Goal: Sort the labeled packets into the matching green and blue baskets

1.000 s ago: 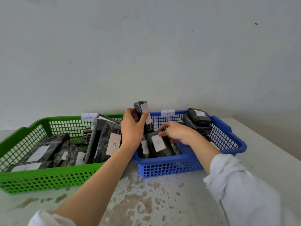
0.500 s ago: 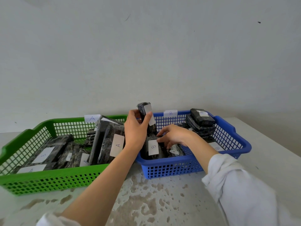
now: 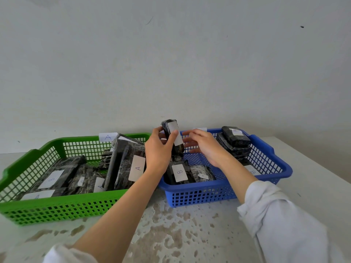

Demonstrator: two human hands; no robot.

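Note:
A green basket (image 3: 62,205) tagged A sits at the left, a blue basket (image 3: 205,192) at the right. Both hold several black wrapped packets with white labels. My left hand (image 3: 158,149) grips one upright black packet (image 3: 171,136) above the gap between the baskets; its label letter is not readable. My right hand (image 3: 204,147) hovers over the blue basket right beside that packet, fingers spread and holding nothing. Below it lies a packet marked B (image 3: 178,172). A packet marked A (image 3: 131,165) leans in the green basket.
Both baskets stand on a pale, stained table (image 3: 171,230) against a plain wall. A stack of packets (image 3: 234,142) fills the blue basket's far right corner. The table's right edge runs behind the blue basket.
My right hand has lifted off the packets in the blue basket and opened beside the held packet. My left hand keeps the upright packet, raised slightly.

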